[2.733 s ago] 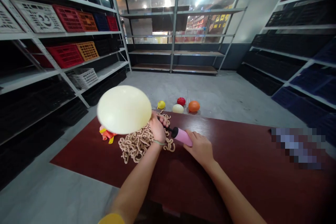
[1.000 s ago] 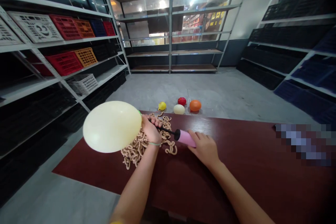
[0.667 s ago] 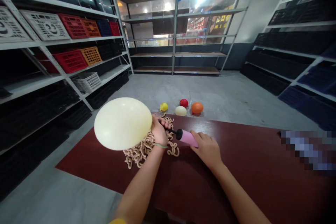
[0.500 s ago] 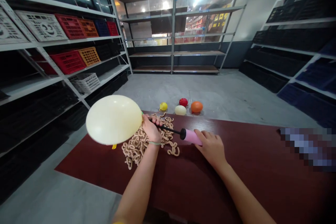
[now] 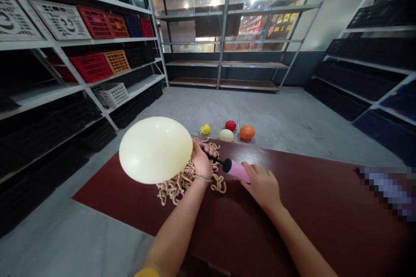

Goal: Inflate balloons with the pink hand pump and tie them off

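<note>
A large pale-yellow balloon (image 5: 156,149), inflated and rounded, hangs over the left part of the table. My left hand (image 5: 202,158) is closed at the balloon's neck and around the black end of a balloon pump (image 5: 239,170); the neck itself is hidden by the fingers. Pink is the colour of the pump's barrel, and my right hand (image 5: 263,184) wraps round its near end. Only a short piece of black rod shows between the left hand and the barrel. Beneath the balloon and left hand lies a pile of beige curled pieces (image 5: 177,188).
The dark red table (image 5: 292,220) spans the front. Past its far edge sit small yellow (image 5: 205,129), red (image 5: 230,125), cream (image 5: 226,135) and orange (image 5: 247,132) balloons. Shelves with crates (image 5: 94,68) stand left; more racks (image 5: 224,43) line the back and right.
My left hand has moved right toward the pump's barrel, carrying the balloon with it, and less black rod shows. The right hand stays almost in place. The view has shifted slightly.
</note>
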`<state>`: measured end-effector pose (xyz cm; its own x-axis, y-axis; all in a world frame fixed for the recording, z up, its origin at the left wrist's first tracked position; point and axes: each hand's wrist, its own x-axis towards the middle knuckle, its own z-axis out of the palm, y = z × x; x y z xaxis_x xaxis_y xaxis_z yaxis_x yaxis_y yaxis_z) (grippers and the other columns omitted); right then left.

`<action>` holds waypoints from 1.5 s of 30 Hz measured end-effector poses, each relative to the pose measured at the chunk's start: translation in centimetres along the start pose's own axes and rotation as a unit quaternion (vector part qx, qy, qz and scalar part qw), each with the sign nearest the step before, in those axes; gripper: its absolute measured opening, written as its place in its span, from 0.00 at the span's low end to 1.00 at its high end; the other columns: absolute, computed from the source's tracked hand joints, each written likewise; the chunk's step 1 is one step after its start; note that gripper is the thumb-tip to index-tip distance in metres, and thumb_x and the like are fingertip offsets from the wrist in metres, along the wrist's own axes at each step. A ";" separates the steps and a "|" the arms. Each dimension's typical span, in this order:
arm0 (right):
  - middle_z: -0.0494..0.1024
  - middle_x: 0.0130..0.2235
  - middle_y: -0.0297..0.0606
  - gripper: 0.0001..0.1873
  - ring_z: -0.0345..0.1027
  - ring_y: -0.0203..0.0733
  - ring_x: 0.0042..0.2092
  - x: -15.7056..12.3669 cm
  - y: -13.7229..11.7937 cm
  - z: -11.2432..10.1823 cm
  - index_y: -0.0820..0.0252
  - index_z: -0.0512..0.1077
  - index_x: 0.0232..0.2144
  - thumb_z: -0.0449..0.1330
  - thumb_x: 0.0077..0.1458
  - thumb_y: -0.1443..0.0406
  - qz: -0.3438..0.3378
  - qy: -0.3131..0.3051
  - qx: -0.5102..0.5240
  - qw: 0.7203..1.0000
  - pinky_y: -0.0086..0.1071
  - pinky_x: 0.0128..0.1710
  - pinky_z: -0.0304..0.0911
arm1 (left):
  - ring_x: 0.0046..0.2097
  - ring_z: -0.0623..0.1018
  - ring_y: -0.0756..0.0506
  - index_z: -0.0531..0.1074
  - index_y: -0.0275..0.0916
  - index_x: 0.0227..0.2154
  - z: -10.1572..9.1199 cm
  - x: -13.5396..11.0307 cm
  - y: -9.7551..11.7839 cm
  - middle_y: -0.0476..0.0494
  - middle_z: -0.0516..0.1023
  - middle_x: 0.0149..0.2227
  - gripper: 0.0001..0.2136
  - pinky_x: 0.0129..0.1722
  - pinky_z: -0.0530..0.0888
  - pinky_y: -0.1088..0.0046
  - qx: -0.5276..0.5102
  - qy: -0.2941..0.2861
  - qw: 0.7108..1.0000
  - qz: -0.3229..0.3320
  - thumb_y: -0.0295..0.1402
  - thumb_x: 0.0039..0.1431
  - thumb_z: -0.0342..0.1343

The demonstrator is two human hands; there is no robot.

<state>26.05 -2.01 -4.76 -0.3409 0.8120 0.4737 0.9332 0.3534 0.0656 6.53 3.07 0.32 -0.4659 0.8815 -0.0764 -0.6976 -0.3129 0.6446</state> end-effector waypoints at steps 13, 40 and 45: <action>0.77 0.39 0.37 0.21 0.69 0.43 0.36 -0.8 -0.9 0.4 0.56 0.67 0.50 0.58 0.53 0.62 0.031 0.014 0.087 0.996 0.33 0.36 0.54 | 0.17 0.62 0.53 0.58 0.41 0.24 0.8 -2.7 -2.6 0.55 0.58 0.18 0.16 0.16 0.63 0.76 0.022 -0.037 0.999 -0.033 0.44 0.60 0.54; 0.77 0.43 0.42 0.29 0.69 0.45 0.41 -0.9 1.1 -1.0 0.55 0.69 0.54 0.56 0.57 0.45 -0.103 -0.037 0.074 0.991 0.37 0.42 0.53 | 0.18 0.65 0.53 0.61 0.39 0.25 -5.6 3.6 4.8 0.57 0.59 0.15 0.15 0.22 0.66 0.78 0.192 -0.085 0.973 0.098 0.44 0.62 0.50; 0.76 0.41 0.41 0.30 0.68 0.44 0.41 -0.7 0.0 -1.8 0.54 0.69 0.55 0.55 0.57 0.45 -0.151 -0.065 0.093 0.982 0.37 0.42 0.52 | 0.16 0.64 0.52 0.68 0.38 0.27 -6.2 2.6 3.5 0.55 0.60 0.14 0.16 0.18 0.62 0.77 0.280 -0.155 0.947 0.030 0.46 0.61 0.51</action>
<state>26.49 -3.43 -3.48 -0.6212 0.7056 0.3410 0.7548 0.6557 0.0184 -0.52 2.03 -2.33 -0.2533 0.9567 0.1434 -0.2376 -0.2052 0.9495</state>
